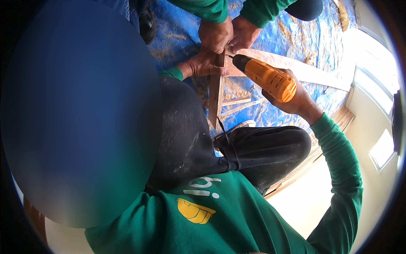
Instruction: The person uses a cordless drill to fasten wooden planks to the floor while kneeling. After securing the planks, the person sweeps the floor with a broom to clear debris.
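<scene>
My right hand (296, 97) is wrapped round an orange-and-black power drill (270, 78), its tip at the joint of two boards, a long pale board (287, 63) running rightward and a narrower wooden piece (215, 101) running toward my legs. My left hand (203, 65) grips this joint, fingers round the narrower piece and thumb out along it. Just above, a co-worker's two hands (215, 36) in green sleeves press on the same joint, partly hiding my fingertips. Whether the drill's tip touches the wood is too small to tell.
A blue tarp (325, 38) with sawdust covers the floor, with loose strips (237, 101) on it. My bent leg (262, 148) lies below the frame. Stacked planks (342, 118) lie at the right beside a pale wall (363, 106) with bright windows. The left side is heavily blurred.
</scene>
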Demonstrator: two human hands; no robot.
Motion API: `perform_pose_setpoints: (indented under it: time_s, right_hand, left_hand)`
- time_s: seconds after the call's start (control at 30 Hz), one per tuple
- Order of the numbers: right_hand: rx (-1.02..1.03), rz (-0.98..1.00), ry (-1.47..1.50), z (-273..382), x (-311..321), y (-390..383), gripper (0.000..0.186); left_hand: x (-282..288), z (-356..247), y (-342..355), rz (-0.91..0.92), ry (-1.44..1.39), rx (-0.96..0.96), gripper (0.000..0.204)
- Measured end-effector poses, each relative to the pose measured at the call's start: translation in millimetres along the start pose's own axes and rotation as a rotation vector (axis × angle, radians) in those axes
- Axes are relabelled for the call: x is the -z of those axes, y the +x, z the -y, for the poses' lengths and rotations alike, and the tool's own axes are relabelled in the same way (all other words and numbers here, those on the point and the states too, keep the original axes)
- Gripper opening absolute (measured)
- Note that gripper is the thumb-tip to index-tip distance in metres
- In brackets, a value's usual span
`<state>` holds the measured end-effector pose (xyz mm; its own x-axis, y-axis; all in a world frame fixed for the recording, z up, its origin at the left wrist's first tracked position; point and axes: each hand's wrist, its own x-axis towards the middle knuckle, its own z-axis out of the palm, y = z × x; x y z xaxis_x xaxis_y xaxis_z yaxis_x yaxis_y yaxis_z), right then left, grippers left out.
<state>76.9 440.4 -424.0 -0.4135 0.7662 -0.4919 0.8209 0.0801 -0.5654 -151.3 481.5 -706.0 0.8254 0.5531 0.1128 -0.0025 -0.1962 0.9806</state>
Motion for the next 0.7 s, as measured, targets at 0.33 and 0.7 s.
perform_pose_setpoints:
  time_s: [0.33,0.7]
  right_hand:
    - [-0.13,0.12,0.091,2.4,9.5,22.0,0.038]
    - [-0.299,0.307,-0.045,15.5,16.6,38.1,0.056]
  left_hand:
    - [5.4,-7.5,2.4,0.149,-0.109,0.113,0.096]
    - [2.1,-1.1,-2.8,-0.013,0.024,0.018,0.106]
